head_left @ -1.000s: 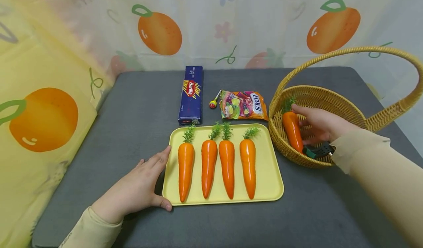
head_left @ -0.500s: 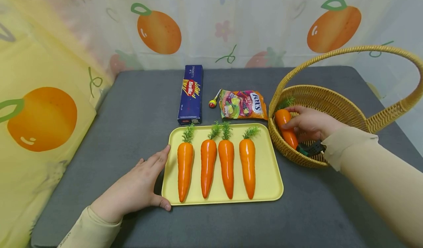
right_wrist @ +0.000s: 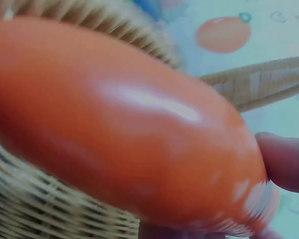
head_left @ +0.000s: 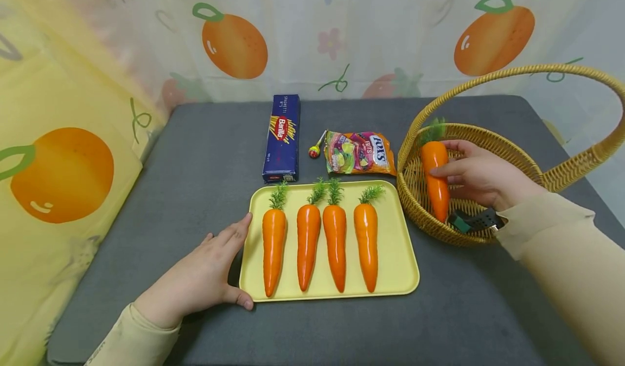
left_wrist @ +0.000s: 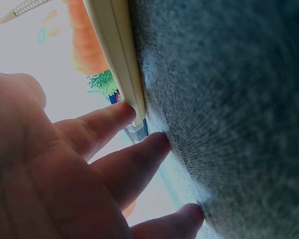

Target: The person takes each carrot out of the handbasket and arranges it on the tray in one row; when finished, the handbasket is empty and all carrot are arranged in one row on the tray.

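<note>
My right hand point(head_left: 480, 173) grips an orange carrot point(head_left: 436, 179) with a green leafy top, inside the mouth of a wicker basket point(head_left: 412, 214). In the right wrist view that carrot point(right_wrist: 134, 124) fills much of the picture, the thumb point(right_wrist: 284, 162) pressing near its thick end. My left hand point(head_left: 202, 274) touches the left edge of a pale yellow tray point(head_left: 395, 241), its fingers straight. In the left wrist view a fingertip point(left_wrist: 124, 110) meets the tray's rim point(left_wrist: 122, 55). Several carrots point(head_left: 308, 246) lie side by side on the tray, leafy tops pointing away.
Behind the tray lie a blue spaghetti box point(head_left: 281, 138), a lollipop point(head_left: 314, 150) and a candy bag point(head_left: 360, 153). The basket's tall handle point(head_left: 512, 72) arches over its mouth. A fruit-print curtain point(head_left: 293, 35) hangs behind the grey table point(head_left: 215, 149).
My right hand has taken hold of the carrot in the basket and raised it a little, first shifting left, then back right. The left hand and the tray have stayed in place.
</note>
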`<act>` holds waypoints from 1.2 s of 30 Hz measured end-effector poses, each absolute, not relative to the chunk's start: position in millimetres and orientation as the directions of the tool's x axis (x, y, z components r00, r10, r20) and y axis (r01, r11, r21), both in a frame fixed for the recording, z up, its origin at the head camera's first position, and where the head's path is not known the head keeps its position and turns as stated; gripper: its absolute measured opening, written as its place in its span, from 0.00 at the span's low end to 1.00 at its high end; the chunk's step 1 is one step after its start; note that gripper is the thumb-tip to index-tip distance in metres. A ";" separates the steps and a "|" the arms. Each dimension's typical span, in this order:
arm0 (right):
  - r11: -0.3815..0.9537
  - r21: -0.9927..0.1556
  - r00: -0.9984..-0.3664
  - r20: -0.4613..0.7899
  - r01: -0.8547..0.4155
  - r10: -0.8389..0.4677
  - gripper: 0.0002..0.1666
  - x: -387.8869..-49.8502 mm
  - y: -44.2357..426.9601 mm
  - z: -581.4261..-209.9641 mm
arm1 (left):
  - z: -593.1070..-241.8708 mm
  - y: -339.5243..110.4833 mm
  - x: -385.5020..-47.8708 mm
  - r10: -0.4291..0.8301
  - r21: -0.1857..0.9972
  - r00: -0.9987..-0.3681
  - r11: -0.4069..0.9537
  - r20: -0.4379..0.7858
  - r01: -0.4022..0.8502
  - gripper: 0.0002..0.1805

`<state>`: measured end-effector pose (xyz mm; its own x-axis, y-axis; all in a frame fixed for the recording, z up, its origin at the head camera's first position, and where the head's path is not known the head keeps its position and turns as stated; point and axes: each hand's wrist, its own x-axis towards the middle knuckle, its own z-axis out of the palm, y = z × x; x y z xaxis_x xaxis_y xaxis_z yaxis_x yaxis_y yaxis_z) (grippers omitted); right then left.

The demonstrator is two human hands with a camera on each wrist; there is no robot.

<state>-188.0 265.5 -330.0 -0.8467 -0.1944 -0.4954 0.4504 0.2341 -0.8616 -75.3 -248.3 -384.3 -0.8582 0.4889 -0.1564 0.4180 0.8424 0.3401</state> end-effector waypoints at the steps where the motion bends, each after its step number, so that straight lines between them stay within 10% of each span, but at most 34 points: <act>1: 0.220 -0.868 -0.853 -0.486 0.446 -0.191 0.51 -186.5 267.5 -327.8 | -384.4 -248.2 -75.3 0.489 0.341 -0.858 0.842 -0.156 0.418 0.88; 15: -0.197 -0.935 -0.928 -0.234 0.297 -0.289 0.34 -128.0 272.2 -316.5 | -382.1 -248.2 -78.8 0.502 0.332 -0.854 0.836 -0.140 0.437 0.89; 36: -0.058 -0.965 -0.926 -0.229 0.257 -0.300 0.50 -72.7 176.9 -354.5 | -383.2 -247.8 -78.3 0.499 0.318 -0.854 0.841 -0.144 0.438 0.89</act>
<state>-72.7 176.9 -354.5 -0.9260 -0.3000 -0.2292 0.2574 -0.0576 -0.9646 -78.3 -247.8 -383.2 -0.8543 0.4995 -0.1437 0.4381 0.8407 0.3182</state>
